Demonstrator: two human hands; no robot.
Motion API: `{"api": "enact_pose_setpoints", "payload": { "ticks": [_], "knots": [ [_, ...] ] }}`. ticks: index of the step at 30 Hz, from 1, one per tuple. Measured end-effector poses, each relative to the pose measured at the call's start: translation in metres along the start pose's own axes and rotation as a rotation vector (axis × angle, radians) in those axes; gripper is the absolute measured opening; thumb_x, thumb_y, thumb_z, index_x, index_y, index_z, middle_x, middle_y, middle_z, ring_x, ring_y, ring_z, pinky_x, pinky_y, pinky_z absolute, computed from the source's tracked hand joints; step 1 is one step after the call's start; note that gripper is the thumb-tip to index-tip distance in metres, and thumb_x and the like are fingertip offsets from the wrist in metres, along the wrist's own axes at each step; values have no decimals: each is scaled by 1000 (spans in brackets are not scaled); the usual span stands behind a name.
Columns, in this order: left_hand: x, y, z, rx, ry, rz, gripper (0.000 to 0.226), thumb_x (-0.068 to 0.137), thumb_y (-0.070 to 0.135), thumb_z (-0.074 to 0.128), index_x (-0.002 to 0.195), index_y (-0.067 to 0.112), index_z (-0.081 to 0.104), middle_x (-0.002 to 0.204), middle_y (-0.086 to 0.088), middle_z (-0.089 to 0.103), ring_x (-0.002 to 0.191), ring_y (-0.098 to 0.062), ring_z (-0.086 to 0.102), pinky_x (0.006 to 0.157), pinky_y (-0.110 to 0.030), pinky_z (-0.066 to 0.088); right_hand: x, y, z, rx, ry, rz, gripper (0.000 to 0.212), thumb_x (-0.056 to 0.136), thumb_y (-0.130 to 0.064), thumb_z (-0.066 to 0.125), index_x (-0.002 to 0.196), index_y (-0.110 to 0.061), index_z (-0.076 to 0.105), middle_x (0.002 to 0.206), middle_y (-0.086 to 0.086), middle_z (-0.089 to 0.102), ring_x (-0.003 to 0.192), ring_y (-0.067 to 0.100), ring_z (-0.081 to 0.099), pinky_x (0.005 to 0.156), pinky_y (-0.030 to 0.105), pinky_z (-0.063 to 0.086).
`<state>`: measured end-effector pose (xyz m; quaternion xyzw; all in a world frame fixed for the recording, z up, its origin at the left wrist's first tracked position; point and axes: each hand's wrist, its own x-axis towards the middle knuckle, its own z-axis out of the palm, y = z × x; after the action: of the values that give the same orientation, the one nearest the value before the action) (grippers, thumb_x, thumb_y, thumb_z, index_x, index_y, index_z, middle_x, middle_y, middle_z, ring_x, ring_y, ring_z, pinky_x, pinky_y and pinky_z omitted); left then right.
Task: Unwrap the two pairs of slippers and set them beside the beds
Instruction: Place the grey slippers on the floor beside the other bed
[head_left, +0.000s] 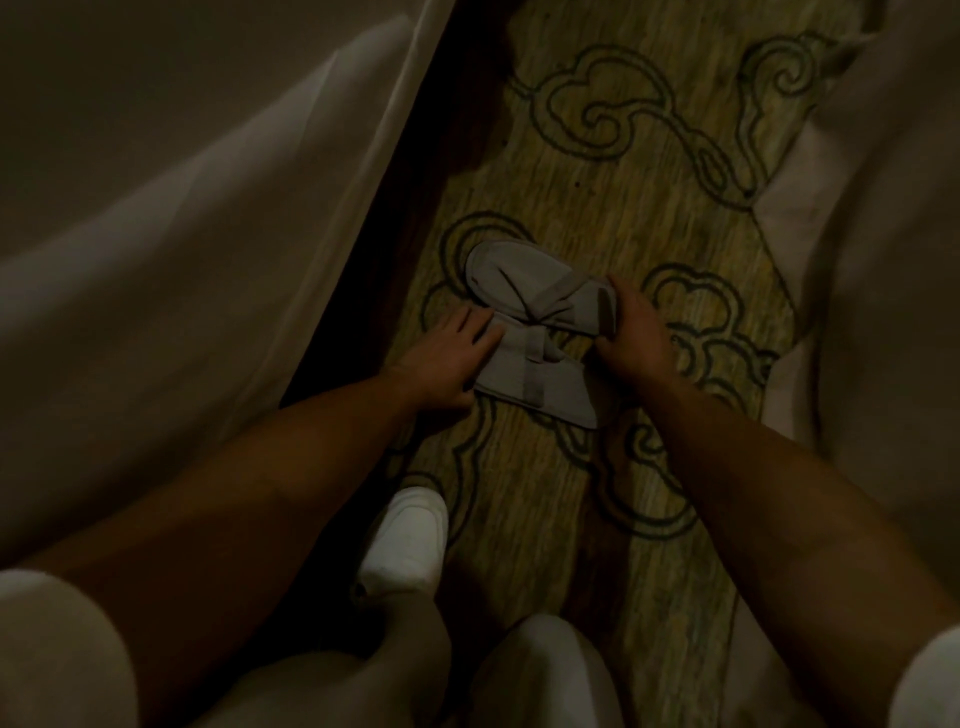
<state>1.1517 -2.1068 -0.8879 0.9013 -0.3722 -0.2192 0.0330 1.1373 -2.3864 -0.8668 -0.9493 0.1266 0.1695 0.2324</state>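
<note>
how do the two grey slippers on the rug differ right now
The far slipper lies farther from the person, with its rounded end toward the left bed; the near slipper lies closer and overlaps its edge. The right hand grips the far slipper at its strap end, while the left hand rests with straight fingers on the near slipper. Both are grey with a darker strap band and lie on the patterned rug.
</note>
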Motion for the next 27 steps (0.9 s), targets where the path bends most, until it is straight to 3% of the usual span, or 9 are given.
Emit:
{"api": "enact_pose_setpoints", "payload": {
  "ticks": [7, 9, 11, 13, 16, 20, 24, 27],
  "knots": [
    [2, -7, 1, -8, -13, -36, 103, 74, 47, 76, 157, 17, 22, 163, -19, 18, 151, -38, 16, 119, -51, 26, -5, -7, 3, -256, -87, 58, 95, 79, -32, 79, 159, -14, 29, 162, 15, 30, 150, 37, 27, 117, 54, 33],
    [3, -10, 2, -25, -32, -74, 104, 75, 49, 76, 157, 20, 20, 165, -18, 13, 152, -37, 15, 119, -53, 26, -2, -11, 2, -318, -35, 48, 86, 81, -38, 76, 154, -14, 37, 155, 17, 38, 145, 38, 34, 114, 54, 35],
    [2, -14, 4, -38, -40, -105, 105, 75, 53, 74, 158, 21, 19, 166, -18, 11, 152, -37, 15, 119, -54, 25, 2, -17, 5, -314, 47, -18, 63, 83, -40, 71, 137, -10, 54, 134, 19, 54, 127, 40, 51, 101, 47, 42],
    [2, -16, 6, -45, -36, -115, 105, 74, 55, 73, 158, 21, 19, 166, -18, 11, 151, -37, 16, 119, -55, 25, 2, -29, 7, -192, -65, -60, 50, 83, -39, 72, 121, -8, 60, 118, 18, 64, 111, 38, 62, 86, 39, 46],
    [3, -15, 4, -50, -38, -120, 106, 71, 55, 74, 157, 21, 21, 165, -18, 15, 150, -39, 18, 118, -55, 25, -4, -44, 10, -101, -258, -106, 75, 73, -41, 83, 134, -10, 52, 128, 15, 63, 116, 33, 62, 90, 40, 50],
    [5, -13, 6, -36, -39, -118, 111, 68, 57, 74, 157, 17, 21, 164, -21, 15, 149, -42, 17, 120, -53, 23, -7, -52, 18, -333, -69, -238, 83, 72, -39, 81, 141, -8, 46, 128, 17, 57, 113, 38, 58, 88, 43, 49],
    [7, -14, 5, -30, -34, -99, 111, 67, 57, 75, 156, 14, 23, 162, -24, 16, 148, -43, 19, 118, -55, 28, -8, -54, 23, -424, -1, -299, 103, 76, -44, 80, 160, -16, 27, 146, 19, 46, 121, 41, 54, 98, 48, 47],
    [8, -15, 4, -27, -38, -85, 111, 68, 56, 75, 156, 13, 23, 162, -23, 16, 148, -43, 18, 119, -53, 27, 0, -58, 15, -547, 49, -353, 105, 73, -55, 81, 160, -24, 29, 148, 20, 43, 126, 42, 49, 100, 49, 41]
  ]
}}
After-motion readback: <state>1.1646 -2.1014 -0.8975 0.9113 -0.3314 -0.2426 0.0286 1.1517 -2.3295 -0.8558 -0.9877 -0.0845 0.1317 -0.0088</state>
